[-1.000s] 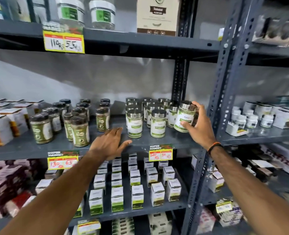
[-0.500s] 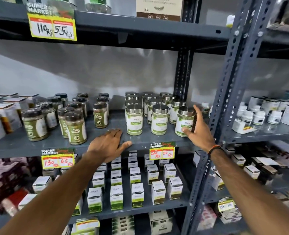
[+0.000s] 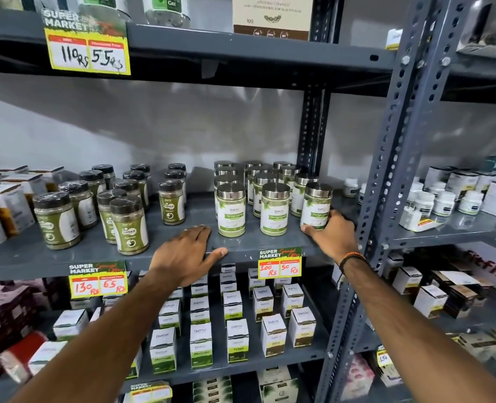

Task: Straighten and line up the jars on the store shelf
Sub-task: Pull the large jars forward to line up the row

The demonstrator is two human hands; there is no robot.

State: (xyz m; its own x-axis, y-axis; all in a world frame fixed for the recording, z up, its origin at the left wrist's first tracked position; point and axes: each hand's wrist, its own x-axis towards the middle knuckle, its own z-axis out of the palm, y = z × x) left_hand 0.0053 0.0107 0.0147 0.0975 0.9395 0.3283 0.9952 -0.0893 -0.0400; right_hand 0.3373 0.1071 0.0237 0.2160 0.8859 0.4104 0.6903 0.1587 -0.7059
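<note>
Our right hand point(image 3: 332, 234) cups the tilted end jar point(image 3: 316, 207); our left hand point(image 3: 182, 251) lies spread on the shelf point(image 3: 66, 257). A hard nudge could topple it onto neighbours.

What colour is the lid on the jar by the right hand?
Shiny silver lid, seen in the head view.

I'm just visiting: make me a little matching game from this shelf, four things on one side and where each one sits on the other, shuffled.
Things:
1. left hand
2. right hand
3. dark-lidded jars
4. small white boxes

Places:
A. shelf below the jars
B. left part of the jar shelf
C. flat on the shelf's front edge
D. at the base of the rightmost front silver-lidded jar

Pairs: 1-C, 2-D, 3-B, 4-A
</note>
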